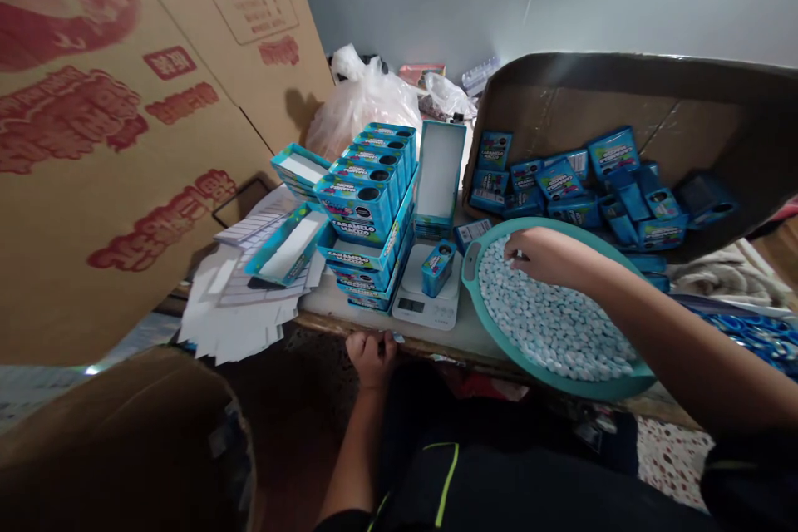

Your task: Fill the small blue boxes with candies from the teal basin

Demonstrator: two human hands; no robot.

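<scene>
My right hand [541, 256] reaches into a teal basin [598, 387] filled with small pale-blue candies [549, 316]; its fingers are curled down into the candies at the basin's far left side. My left hand [371, 354] rests at the near edge of the table [436, 341], fingers curled over the edge. A small blue candy box [437, 267] lies on a white digital scale [427, 287] between the two hands.
A stack of display trays full of blue boxes [367, 199] stands left of the scale, with an open empty tray [440, 174] upright behind it. A tipped carton [623, 141] holds loose blue boxes. Large printed cardboard [125, 116] leans at left; flat white sheets [249, 283] and plastic bags [362, 100] lie nearby.
</scene>
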